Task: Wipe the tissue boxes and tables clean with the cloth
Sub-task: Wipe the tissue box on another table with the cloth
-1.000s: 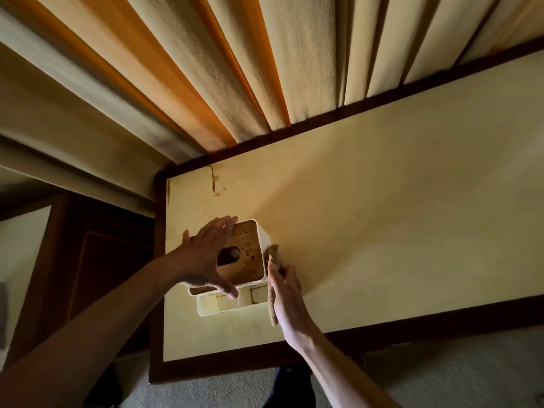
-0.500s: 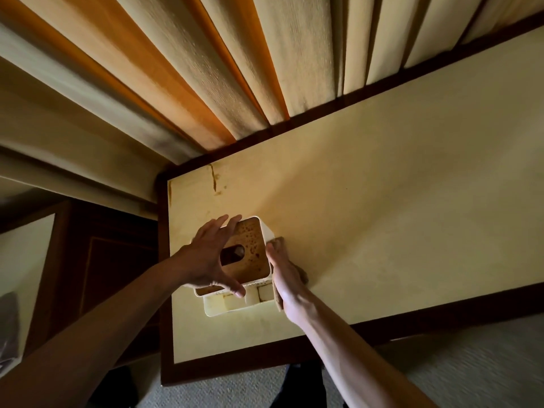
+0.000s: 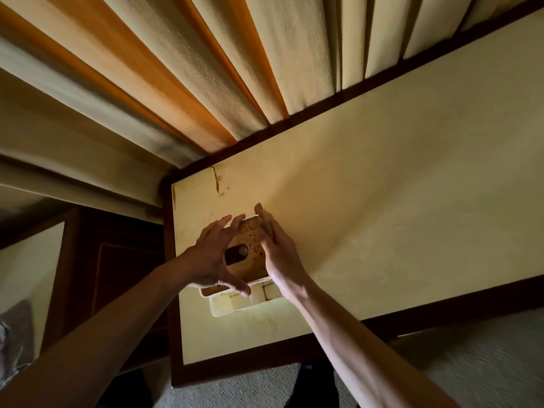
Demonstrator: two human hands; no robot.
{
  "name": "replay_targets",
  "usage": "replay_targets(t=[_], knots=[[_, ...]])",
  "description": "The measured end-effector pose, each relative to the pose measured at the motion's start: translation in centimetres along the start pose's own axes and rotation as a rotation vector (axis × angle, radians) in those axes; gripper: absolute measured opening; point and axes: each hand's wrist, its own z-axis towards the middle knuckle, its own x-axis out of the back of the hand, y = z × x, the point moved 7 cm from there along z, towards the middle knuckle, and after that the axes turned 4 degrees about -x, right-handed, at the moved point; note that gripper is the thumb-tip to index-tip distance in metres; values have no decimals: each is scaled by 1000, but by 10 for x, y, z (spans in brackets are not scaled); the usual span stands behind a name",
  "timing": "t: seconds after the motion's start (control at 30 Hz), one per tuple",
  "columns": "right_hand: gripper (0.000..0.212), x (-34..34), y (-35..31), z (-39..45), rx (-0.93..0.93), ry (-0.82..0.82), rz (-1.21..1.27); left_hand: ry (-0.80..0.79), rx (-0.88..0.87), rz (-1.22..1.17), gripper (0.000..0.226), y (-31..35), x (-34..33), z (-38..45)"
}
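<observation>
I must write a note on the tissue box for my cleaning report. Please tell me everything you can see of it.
The tissue box is pale, plastic-looking, with a brown speckled top and a dark oval slot. A pale tray part juts out at its near side. It stands upright near the table's left end. The left hand spreads over its top; the right hand presses a cloth against its right side.
</observation>
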Motion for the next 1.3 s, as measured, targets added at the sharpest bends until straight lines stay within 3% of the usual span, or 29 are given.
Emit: replay_targets(t=[0.13,0.23,0.43,0.57,0.63,0.97,1.1,1.2,1.3], knots=[[53,4,9,-30,181,-7,-33,16,-8,0,151,-2,-1,2],[51,6,28,-39,173,10,-15,17,-9,1,151,-2,-1,2],[50,8,52,-48,-56,17,-25,30,-14,-20,149,-3,-2,3],[34,20,64,-40,-260,101,237,27,-12,-27,149,-3,-3,3],[33,22,71,-29,-327,77,244,24,-7,-30,150,-1,-2,2],[82,8,43,21,-430,43,134,14,-7,-15,150,-1,-3,3],[52,3,6,22,-291,-80,97,13,-9,-6,149,0,-2,3],[49,0,-10,13,-7,-101,-69,5,-4,8,148,0,-3,3],[47,3,-2,0,97,-82,-110,12,-6,2,149,-1,-3,4]])
